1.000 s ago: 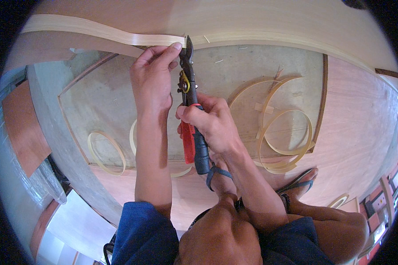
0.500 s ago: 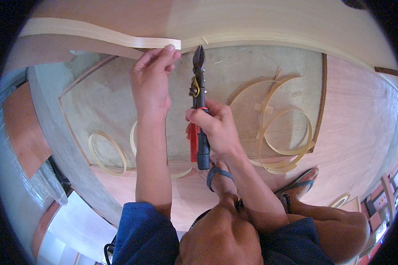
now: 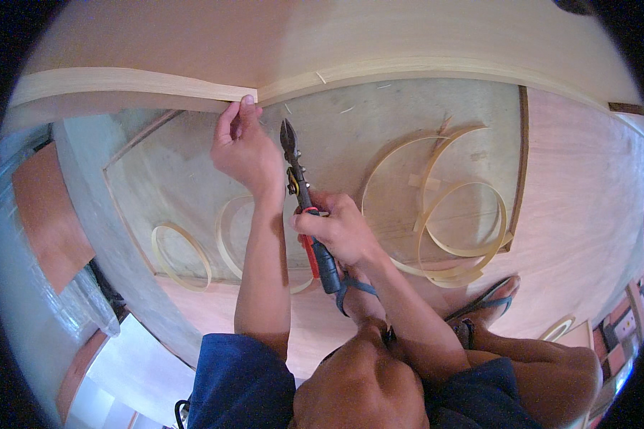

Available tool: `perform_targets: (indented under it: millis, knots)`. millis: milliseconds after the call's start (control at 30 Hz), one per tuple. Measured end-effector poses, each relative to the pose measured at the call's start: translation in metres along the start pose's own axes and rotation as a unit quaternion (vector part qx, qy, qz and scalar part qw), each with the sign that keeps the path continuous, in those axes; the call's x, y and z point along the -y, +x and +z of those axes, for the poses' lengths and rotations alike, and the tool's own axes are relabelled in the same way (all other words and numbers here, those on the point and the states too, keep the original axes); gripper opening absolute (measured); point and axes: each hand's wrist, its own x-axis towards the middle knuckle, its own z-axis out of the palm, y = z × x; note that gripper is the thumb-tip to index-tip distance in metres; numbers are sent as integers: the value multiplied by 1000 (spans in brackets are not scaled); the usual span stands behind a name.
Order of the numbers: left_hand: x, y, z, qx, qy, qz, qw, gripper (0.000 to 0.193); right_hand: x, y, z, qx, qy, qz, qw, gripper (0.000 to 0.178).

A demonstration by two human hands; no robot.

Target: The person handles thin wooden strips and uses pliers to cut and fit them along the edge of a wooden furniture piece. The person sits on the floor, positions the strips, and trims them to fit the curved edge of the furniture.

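Observation:
Between thumb and fingers my left hand [image 3: 247, 154] pinches the free end of a pale wood edging strip [image 3: 143, 81]. The strip runs left along the edge of a brown panel [image 3: 172, 36], and its end sits at the corner where a second panel [image 3: 422, 32] meets it. Along that second panel's edge lies a similar pale band [image 3: 422, 68]. My right hand [image 3: 342, 230] is closed around the red and black handles of metal snips [image 3: 302, 194]. Their dark jaws point up toward the corner, just right of my left hand and apart from the strip.
Loose curled strips [image 3: 503, 214] lie on the floor sheet [image 3: 322, 129] at right, and another coil [image 3: 155, 250] lies at left. Small slivers are scattered below the panels. My sandalled feet [image 3: 361, 300] stand close below the snips. A brown board [image 3: 50, 214] rests on plastic-wrapped material at far left.
My left hand has moved down and left, bringing the strip's end lower at the corner. My right hand has drawn slightly lower and left, and the snips now tilt leftward.

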Motion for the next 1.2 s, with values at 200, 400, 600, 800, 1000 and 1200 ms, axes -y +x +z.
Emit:
perform_targets:
  millis: [200,400,600,800,1000,1200]
  knots:
    - [1,-3,8,-34,-2,19,999,17,-2,1,-7,0,-42,17,999,44]
    - [3,-5,16,-64,63,70,993,16,-1,1,-18,10,-70,30,997,45]
    - [4,-5,17,-67,62,92,992,16,1,1,-24,36,-55,53,996,44]
    - [-2,-4,23,-89,-3,-3,996,16,1,6,-25,51,-34,54,997,43]
    - [4,1,24,-81,13,45,996,21,2,7,-34,53,-21,56,997,41]
    - [7,3,22,-68,56,72,994,20,6,7,-38,57,-20,50,997,39]
